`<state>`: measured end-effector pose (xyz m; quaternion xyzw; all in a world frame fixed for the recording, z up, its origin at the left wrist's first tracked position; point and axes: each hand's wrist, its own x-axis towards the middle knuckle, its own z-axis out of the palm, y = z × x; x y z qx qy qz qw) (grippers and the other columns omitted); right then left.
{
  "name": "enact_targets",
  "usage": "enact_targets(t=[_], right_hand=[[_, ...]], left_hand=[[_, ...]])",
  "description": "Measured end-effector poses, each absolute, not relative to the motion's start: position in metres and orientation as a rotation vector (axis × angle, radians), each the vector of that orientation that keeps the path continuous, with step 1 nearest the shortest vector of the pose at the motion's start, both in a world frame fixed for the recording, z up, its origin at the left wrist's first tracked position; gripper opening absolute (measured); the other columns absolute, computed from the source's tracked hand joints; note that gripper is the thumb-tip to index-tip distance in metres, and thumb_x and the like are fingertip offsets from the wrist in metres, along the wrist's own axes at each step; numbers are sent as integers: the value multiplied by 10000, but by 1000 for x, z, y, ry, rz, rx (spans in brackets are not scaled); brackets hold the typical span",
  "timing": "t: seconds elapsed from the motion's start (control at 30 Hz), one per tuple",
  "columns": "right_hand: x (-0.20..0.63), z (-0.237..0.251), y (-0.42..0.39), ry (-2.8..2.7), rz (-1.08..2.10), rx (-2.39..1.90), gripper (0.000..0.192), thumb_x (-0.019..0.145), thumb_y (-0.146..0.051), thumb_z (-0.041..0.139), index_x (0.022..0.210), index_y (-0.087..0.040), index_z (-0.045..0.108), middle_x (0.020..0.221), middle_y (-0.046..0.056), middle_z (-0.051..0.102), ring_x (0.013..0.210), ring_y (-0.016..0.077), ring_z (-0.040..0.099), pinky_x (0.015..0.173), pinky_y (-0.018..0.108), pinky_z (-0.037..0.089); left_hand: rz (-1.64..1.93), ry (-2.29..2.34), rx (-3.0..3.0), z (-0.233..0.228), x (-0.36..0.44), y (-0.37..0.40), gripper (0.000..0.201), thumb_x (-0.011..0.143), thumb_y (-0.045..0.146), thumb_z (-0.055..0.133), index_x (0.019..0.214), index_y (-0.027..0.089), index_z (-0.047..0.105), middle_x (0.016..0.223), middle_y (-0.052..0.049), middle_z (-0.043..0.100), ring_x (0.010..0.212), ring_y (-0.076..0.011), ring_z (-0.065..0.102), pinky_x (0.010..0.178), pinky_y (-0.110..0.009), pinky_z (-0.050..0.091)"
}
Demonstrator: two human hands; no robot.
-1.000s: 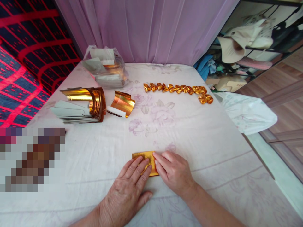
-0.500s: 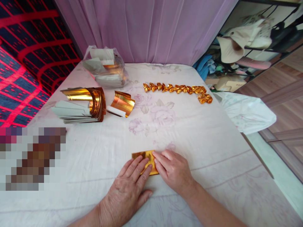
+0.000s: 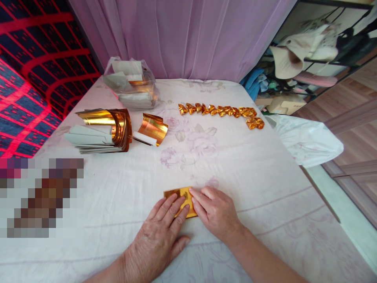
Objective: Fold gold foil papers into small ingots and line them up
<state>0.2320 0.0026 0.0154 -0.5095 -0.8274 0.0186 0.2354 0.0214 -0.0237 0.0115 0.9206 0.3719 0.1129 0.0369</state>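
Both hands flat on one gold foil sheet (image 3: 180, 196), near edge of the cloth-covered table (image 3: 265, 188), centre front.

Left hand (image 3: 160, 239): open, fingers spread and extended, fingertips pressing the sheet's lower left part. No grasp, just weight on it; looks like pinning it so it won't slide on the cloth.

Right hand (image 3: 216, 214): also open, fingers together, tips laid on the sheet's right end, meeting the left fingertips. Palm down, nothing gripped. Reads as flattening or creasing, judging by both sets of fingertips converging on one line.

Sheet lies flat, upper left corner uncovered, rest hidden under fingers.

Supplies parked well apart at far left, out of the working area but within reach: stack of gold-and-white sheets (image 3: 100, 131), curled upward, with one loose curled foil piece (image 3: 151, 129) just beside it. Plastic bag (image 3: 131, 84) with more sheets behind those.

Row of folded gold pieces (image 3: 219, 111) lined up at far centre-right, touching one another, row bending near at its right end.
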Motion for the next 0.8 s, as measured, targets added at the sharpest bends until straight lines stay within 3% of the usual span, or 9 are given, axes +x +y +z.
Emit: enact_targets(t=[0.8], right_hand=[[231, 14, 3, -2273, 52, -1396, 279, 979, -214, 443, 1086, -180, 699, 713, 16, 604, 642, 134, 577, 646, 272, 414]], left_hand=[[398, 1136, 2854, 14, 23, -22, 586, 906, 468, 559, 1396, 159, 475, 1420, -117, 528, 1329, -302, 450, 1057, -466, 417]])
